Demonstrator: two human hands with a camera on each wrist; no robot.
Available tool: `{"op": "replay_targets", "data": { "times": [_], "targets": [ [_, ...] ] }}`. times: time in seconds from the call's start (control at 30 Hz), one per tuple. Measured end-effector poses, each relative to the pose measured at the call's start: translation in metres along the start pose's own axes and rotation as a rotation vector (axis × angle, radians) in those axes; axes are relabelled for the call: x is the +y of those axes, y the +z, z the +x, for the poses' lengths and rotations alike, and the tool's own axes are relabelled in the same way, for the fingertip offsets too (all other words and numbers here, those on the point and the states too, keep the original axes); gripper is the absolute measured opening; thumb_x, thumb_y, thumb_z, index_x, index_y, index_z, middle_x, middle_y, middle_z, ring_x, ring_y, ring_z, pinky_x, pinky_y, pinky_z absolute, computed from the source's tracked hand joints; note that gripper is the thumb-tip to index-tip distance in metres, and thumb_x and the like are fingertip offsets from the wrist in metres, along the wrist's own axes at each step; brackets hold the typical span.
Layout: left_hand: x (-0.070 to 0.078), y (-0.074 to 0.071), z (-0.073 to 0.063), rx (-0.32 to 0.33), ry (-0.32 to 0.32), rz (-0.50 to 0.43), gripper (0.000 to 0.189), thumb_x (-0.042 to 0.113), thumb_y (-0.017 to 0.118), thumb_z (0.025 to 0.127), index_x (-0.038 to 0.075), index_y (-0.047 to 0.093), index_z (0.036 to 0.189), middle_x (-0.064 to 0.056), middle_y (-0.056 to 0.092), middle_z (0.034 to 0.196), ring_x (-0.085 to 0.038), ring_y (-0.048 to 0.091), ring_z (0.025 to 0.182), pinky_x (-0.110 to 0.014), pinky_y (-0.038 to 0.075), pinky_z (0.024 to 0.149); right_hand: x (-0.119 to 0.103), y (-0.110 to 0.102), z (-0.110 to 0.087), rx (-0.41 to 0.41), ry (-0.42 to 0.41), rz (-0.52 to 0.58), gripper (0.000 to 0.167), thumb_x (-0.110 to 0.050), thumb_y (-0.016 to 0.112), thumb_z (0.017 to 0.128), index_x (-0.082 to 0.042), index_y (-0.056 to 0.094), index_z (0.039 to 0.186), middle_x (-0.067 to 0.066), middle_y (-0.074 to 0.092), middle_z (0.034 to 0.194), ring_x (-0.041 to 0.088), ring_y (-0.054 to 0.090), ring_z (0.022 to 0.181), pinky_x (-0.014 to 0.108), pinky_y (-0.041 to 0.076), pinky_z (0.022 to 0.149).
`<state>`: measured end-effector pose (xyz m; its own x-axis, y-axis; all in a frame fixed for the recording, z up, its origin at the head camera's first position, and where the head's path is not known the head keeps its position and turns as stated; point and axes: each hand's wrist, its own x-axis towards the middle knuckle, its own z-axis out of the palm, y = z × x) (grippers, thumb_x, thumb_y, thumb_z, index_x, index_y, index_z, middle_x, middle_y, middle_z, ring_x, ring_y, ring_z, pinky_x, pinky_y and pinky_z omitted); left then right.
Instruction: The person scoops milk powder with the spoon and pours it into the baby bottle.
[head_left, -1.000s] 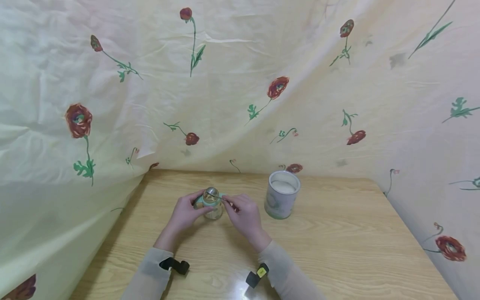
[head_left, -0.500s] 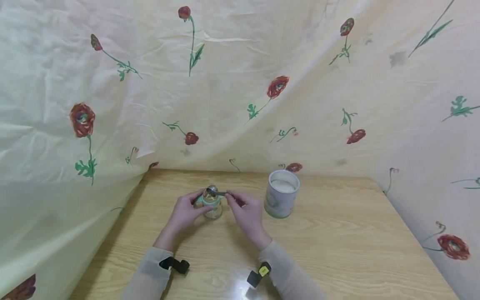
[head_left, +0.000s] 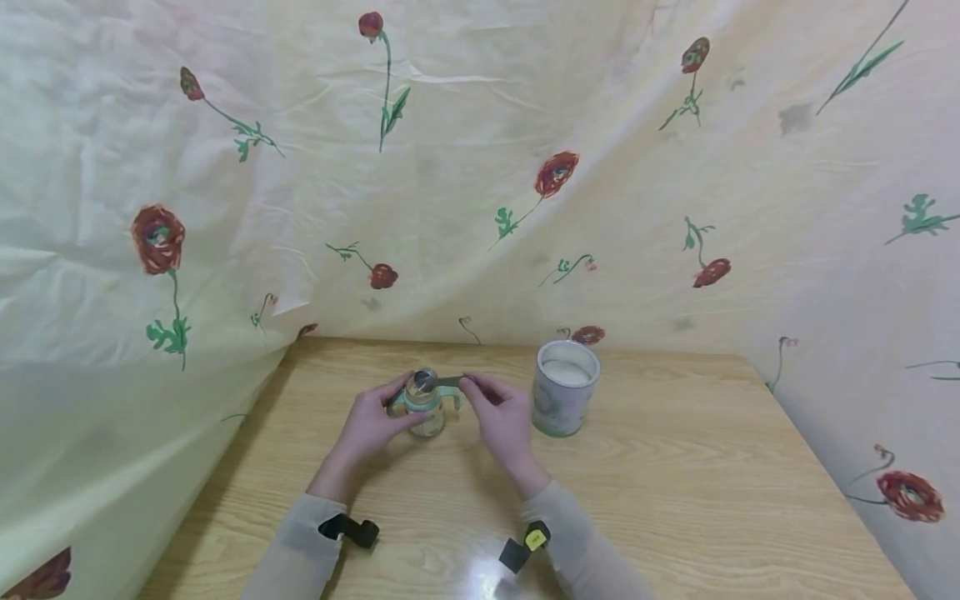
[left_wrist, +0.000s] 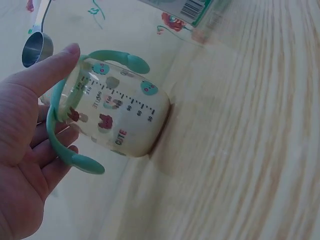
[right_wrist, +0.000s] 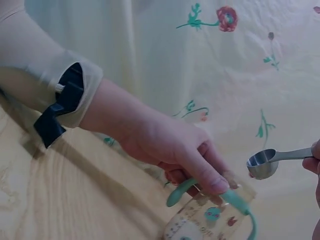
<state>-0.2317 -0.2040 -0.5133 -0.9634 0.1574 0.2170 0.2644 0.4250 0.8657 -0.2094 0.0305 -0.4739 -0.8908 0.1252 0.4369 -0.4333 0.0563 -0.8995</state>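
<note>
Spoon hangs above the bottle on the counter — right grip pinching the handle, left grip wrapped round the bottle's neck — so centring the spoon and bracing the bottle upright should serve best

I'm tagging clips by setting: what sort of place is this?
Perhaps a curtained-off tabletop workspace: flowered cloth hangs behind and beside a wood-grained table, where a tub stands.
</note>
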Motion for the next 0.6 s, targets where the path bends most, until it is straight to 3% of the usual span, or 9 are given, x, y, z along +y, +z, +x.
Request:
{"op": "replay_targets", "data": {
  "times": [0.2, 0.33, 0.6],
  "targets": [
    [0.011, 0.0, 0.0, 0.026, 0.021, -0.016, 0.075, 0.035, 0.089, 0.091, 0.016, 0.057, 0.156, -0.004, 0.054, 0.159, -0.031, 0.048, 0.148, -0.051, 0.039, 0.122, -0.009, -0.019, 0.009, 0.046, 0.015, 0.02, 0.014, -0.013, 0.083, 0.096, -0.003, 0.083, 0.106, 0.011, 0.081, 0.098, 0.023, 0.078, 0.085, 0.024, 0.063, 0.076],
    [0.015, 0.0, -0.001, 0.062, 0.052, 0.023, 0.071, 0.04, 0.083, 0.096, 0.016, 0.055, 0.158, -0.007, 0.052, 0.16, -0.035, 0.047, 0.149, -0.056, 0.039, 0.122, -0.015, -0.036, 0.012, 0.056, 0.03, 0.035, 0.015, -0.013, 0.081, 0.097, -0.002, 0.082, 0.107, 0.012, 0.081, 0.098, 0.027, 0.078, 0.088, 0.026, 0.063, 0.08],
    [0.02, 0.0, -0.001, 0.129, 0.141, 0.024, 0.073, 0.036, 0.082, 0.097, 0.01, 0.053, 0.158, -0.014, 0.051, 0.16, -0.038, 0.045, 0.149, -0.06, 0.038, 0.121, -0.024, -0.069, 0.014, 0.112, -0.038, 0.067, 0.013, 0.0, 0.079, 0.095, 0.008, 0.078, 0.106, 0.009, 0.081, 0.096, 0.012, 0.076, 0.085, 0.023, 0.062, 0.08]
  ]
}}
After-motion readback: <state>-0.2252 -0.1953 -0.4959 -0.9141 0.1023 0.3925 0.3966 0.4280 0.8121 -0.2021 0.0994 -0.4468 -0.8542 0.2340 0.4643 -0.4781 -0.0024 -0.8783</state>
